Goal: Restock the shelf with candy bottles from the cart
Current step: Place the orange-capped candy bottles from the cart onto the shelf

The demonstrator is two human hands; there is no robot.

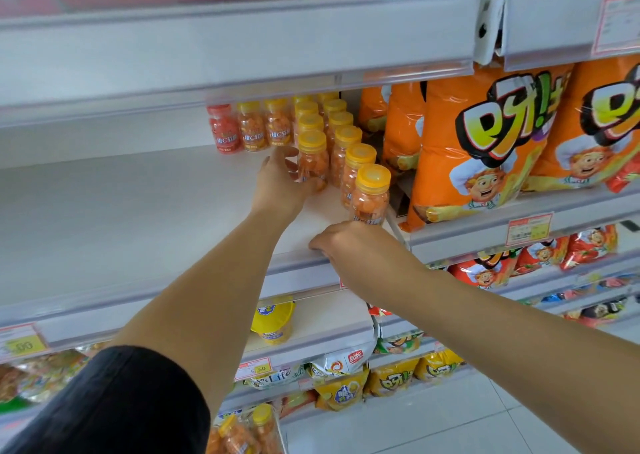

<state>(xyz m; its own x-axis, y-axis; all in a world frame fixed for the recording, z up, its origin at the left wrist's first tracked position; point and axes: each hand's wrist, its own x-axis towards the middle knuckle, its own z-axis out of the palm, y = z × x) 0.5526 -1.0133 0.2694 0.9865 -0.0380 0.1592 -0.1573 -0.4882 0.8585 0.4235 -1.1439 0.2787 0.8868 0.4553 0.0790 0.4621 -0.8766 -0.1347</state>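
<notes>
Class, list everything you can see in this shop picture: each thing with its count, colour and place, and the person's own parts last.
Middle shelf: one, white, centre.
Yellow-capped candy bottles: at least ten, orange, two rows on that shelf, two more behind.
Red-capped bottle: one, red, back of that shelf.
Snack bags: at least three, orange, right of the bottles.
Tub: one, yellow, shelf below.
Price tags: several, red and white, shelf edges.
Left hand: one, grips the front bottle of the left row.
Right hand: one, at the base of the nearest bottle; grip hidden.
</notes>
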